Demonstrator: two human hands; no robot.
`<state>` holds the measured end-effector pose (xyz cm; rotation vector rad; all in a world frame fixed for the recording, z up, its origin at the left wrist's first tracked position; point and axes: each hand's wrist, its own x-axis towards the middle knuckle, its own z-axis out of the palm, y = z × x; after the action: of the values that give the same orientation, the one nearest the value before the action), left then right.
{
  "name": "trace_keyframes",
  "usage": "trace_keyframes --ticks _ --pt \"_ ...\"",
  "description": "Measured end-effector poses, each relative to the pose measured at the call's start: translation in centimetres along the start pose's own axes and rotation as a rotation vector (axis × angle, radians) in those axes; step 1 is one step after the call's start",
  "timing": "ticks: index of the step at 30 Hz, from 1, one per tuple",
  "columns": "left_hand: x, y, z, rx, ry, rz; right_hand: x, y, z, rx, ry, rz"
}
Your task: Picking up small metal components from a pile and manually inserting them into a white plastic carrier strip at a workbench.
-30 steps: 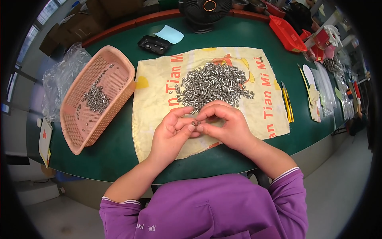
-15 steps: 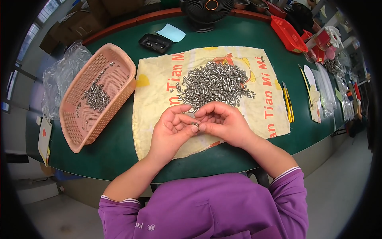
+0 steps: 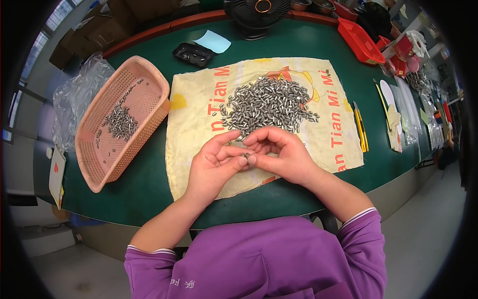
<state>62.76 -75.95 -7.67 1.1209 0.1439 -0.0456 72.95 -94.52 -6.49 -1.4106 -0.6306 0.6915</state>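
The part (image 3: 246, 155) was so small, and so covered by fingertips, that its shape could not be made out, nor whether it was one piece or two. The curled fingers of both hands hid one another in places, so anything deeper in the palms could not be told. The fan (image 3: 256, 14) was cut off by the upper edge, and the contents of the black tray (image 3: 193, 55) were too small to read.

The left hand (image 3: 213, 162) had its thumb and fingertips pinched nearly together on the part, its index finger raised and apart. The right hand (image 3: 285, 155) met it from the other side, thumb and index finger curved into a loose ring, the thumb tip touching or almost touching the same part.

The part sat right between the two thumb tips, above the cloth (image 3: 181, 149). Just beyond the fingers lay the pile (image 3: 266, 105) of metal pieces, its near edge partly behind them. Well to the left stood the pink basket (image 3: 130, 155), with more pieces (image 3: 121, 122) inside. To the right of the cloth lay a yellow cutter (image 3: 362, 130) on the green table (image 3: 149, 202).
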Motion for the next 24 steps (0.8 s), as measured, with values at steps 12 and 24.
trace_keyframes --ticks 12,24 --pt "0.2 -0.3 0.3 -0.007 -0.051 0.020 0.0 0.2 -0.2 -0.101 0.037 0.001" --pt "0.8 -0.4 -0.9 0.210 -0.018 0.264 0.4 0.0 -0.1 -0.261 0.083 -0.107"
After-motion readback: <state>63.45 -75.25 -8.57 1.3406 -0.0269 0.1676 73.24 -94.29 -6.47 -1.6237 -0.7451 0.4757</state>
